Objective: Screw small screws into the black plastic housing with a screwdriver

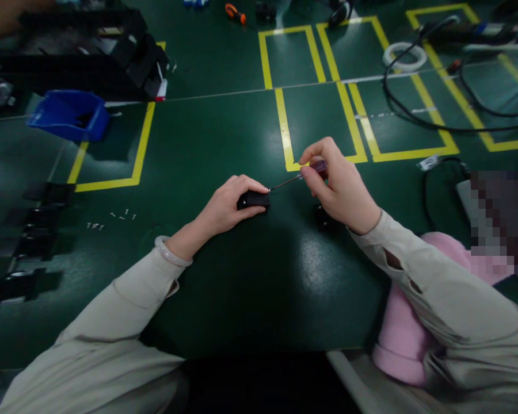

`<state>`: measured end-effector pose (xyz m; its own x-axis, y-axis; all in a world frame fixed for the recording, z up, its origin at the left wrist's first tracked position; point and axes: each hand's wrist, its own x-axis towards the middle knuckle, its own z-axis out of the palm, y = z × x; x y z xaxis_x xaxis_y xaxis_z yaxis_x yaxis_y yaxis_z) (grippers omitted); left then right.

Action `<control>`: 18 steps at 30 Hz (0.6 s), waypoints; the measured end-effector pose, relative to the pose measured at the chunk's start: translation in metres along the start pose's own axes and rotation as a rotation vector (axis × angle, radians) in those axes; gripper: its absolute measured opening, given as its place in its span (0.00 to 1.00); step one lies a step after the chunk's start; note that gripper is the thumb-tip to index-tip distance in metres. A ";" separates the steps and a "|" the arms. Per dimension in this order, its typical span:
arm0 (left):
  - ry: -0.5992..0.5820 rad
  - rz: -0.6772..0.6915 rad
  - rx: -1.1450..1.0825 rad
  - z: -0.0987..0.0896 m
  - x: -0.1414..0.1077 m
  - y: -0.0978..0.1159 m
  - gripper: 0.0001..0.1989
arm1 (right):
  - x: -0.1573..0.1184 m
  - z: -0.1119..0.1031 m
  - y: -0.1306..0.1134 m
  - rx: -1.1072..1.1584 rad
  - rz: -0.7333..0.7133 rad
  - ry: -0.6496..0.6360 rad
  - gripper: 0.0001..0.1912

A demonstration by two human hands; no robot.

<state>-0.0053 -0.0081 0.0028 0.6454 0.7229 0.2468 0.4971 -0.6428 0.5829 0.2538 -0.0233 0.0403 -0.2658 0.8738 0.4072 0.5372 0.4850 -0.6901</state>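
My left hand (228,204) grips a small black block-shaped part (254,199) between thumb and fingers, down at the green tabletop. In my right hand (334,181) is a screwdriver (317,167) with a purplish, see-through handle. Its thin shaft points left, and the tip meets the right end of the black part near a tiny shiny screw. A second small black part (323,218) lies beneath my right hand, partly covered by it. Off to the left, several small screws (121,217) are scattered on the table.
A blue bin (71,114) stands at the left in front of a large black tray (82,63). Black parts (34,238) line the left edge. Yellow tape outlines (291,164) mark the table. A black cable (414,115) and white tape roll (404,56) lie at the right.
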 end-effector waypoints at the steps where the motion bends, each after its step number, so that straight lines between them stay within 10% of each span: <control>1: -0.001 -0.001 0.001 0.000 0.000 0.000 0.15 | 0.000 0.000 0.000 0.003 -0.003 0.001 0.03; 18: -0.004 -0.017 0.001 0.000 0.000 0.000 0.16 | 0.000 0.000 -0.001 -0.032 -0.006 0.030 0.08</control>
<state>-0.0049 -0.0086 0.0027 0.6392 0.7328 0.2334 0.5090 -0.6306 0.5859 0.2535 -0.0235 0.0409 -0.2447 0.8693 0.4294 0.5614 0.4881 -0.6683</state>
